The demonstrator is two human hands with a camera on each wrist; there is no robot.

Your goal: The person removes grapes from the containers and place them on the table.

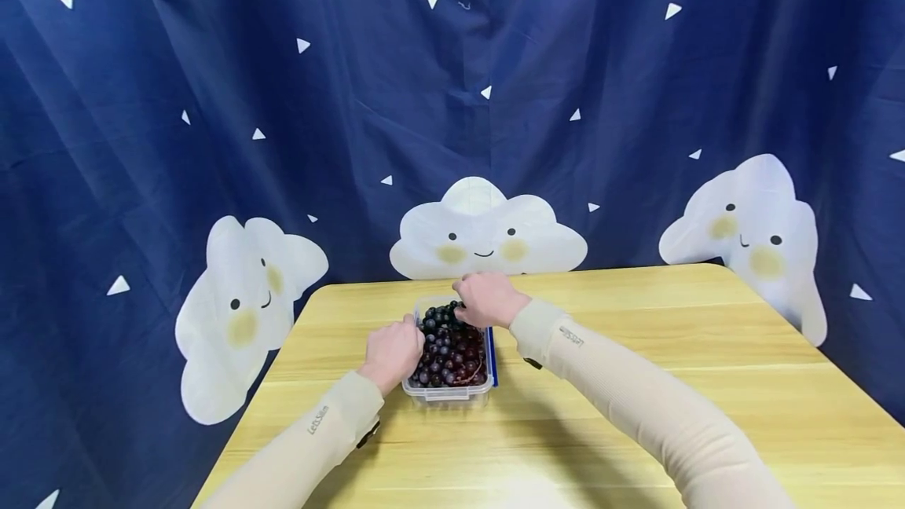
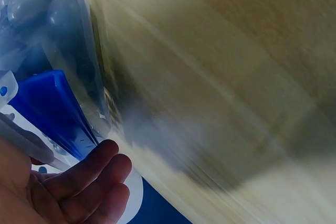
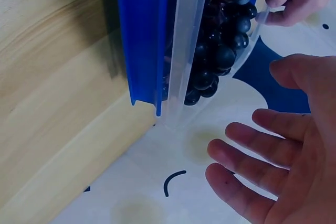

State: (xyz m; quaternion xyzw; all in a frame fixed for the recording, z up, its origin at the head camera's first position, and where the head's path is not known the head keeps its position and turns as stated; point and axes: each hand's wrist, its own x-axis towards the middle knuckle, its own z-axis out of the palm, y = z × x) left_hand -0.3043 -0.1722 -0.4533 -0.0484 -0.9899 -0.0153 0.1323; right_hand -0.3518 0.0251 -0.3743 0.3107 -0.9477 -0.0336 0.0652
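- Clear plastic forms one box (image 1: pixel 447 393), in the lower middle of the head frame; grapes (image 1: pixel 444 353), dark and reddish, fill it, too crowded to count.
- One blue strip (image 1: pixel 493 364) shows along the box's right side in that frame.
- Two hands: the left hand (image 1: pixel 392 352) pinches the box's left rim; the right hand (image 1: pixel 488 298), above the far right corner, has its fingers spread.
- One wooden table (image 1: pixel 636 383) stretches widely toward the right of the frame; its far edge lies near the box.
- Three white clouds (image 1: pixel 488 214) mark one blue curtain (image 1: pixel 530 61) behind.
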